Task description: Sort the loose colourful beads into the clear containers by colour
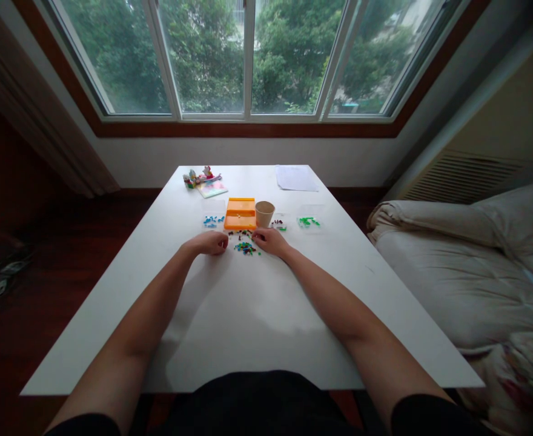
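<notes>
Both my arms reach out over a white table (248,315). My left hand (209,243) rests on the table with its fingers curled, just left of a small heap of tiny coloured pieces (246,247). My right hand (271,240) lies right of the heap, fingers bent and pinched at its edge; what either hand holds is too small to see. Behind the heap sits an orange tray (240,214) and beside it a tan paper cup (264,213).
Blue pieces (212,221) lie left of the tray, green pieces (309,222) to the right. A small colourful toy model (201,180) and a white sheet (296,178) sit at the far edge. A sofa with bedding (466,272) stands to the right; windows lie beyond.
</notes>
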`<move>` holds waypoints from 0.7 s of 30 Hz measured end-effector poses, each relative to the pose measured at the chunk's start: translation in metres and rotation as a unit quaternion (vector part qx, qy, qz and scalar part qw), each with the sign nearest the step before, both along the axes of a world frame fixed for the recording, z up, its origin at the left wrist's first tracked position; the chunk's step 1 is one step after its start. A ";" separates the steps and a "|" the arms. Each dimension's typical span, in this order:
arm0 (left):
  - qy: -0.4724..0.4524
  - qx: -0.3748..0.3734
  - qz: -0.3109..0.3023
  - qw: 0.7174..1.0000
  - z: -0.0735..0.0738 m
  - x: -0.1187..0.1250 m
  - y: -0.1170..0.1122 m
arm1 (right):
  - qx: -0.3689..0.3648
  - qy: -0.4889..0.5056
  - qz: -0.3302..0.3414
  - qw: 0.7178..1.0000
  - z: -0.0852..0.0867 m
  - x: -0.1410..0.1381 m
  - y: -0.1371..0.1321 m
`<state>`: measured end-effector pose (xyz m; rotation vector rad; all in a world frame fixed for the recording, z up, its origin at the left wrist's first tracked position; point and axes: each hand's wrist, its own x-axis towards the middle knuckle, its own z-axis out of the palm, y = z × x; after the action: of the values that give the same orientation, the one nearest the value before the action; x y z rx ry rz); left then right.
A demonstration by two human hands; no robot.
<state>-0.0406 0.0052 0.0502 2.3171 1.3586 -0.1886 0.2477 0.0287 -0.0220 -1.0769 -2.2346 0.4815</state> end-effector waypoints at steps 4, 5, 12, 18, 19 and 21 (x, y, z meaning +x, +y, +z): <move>-0.026 0.119 0.058 0.991 -0.017 0.000 0.006 | -0.001 -0.002 -0.005 1.000 0.001 0.000 -0.001; -0.030 0.140 0.085 0.986 -0.021 0.001 0.007 | 0.000 -0.002 -0.004 1.000 0.002 -0.001 -0.001; -0.094 0.234 0.145 0.957 -0.042 0.015 0.001 | 0.004 -0.006 -0.004 1.000 0.001 0.000 -0.001; -0.105 0.225 0.151 0.957 -0.044 0.019 0.002 | 0.000 -0.008 -0.005 1.000 0.000 0.000 0.001; -0.108 0.222 0.151 0.957 -0.044 0.019 0.002 | 0.002 -0.007 -0.006 1.000 0.000 0.000 0.001; -0.114 0.218 0.150 0.958 -0.043 0.018 0.003 | 0.005 -0.006 -0.006 1.000 -0.001 -0.001 0.001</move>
<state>-0.0221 0.0083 0.0070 2.3272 1.7364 0.5060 0.2472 0.0296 -0.0231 -1.0902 -2.2375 0.4590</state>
